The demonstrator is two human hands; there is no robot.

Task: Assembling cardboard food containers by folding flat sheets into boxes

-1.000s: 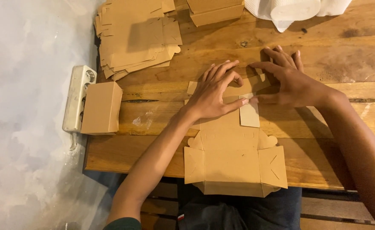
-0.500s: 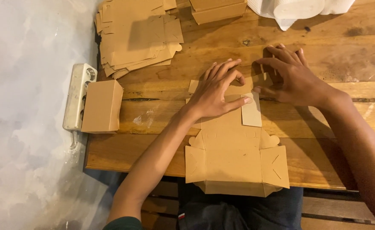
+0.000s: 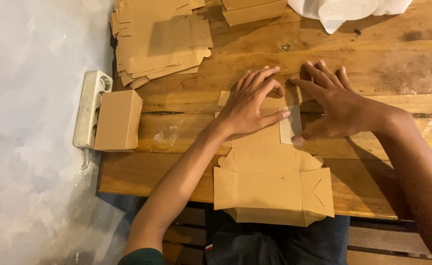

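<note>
- Cardboard box blank (image 3: 270, 186): brown, die-cut, lying flat on the near edge of the wooden table (image 3: 373, 64), its lower flaps overhanging toward the person's lap. Against the frames from a second ago the blank has not moved on the table; only the hands have moved across its far end. Judgement: the work is at a pressing or creasing stage on the far flaps, not at a lifting stage.
- Stack of flat blanks (image 3: 159, 39): same brown card, loosely fanned, at the far-left corner of the table, well apart from the hands.
- White plastic bag (image 3: 348, 10): crumpled, at the far edge, partly out of frame.
- Folded box (image 3: 118, 120): closed, brown, rectangular, near the left table edge, touching the power strip.
- Brown card stack (image 3: 253, 10): second stack at the top edge, cut off by the frame.
- Power strip (image 3: 91, 115): white, long, lying along the left table edge.
- Left hand (image 3: 248, 105): open, fingers spread, palm pressing down on the far part of the blank; grasps nothing.
- Right hand (image 3: 336, 105): open and flat, now lower than a second ago, thumb touching the side flap.
- Side flap (image 3: 290, 125): small, pale in the light, rectangular, between both hands. No labels or print are legible on any item.
</note>
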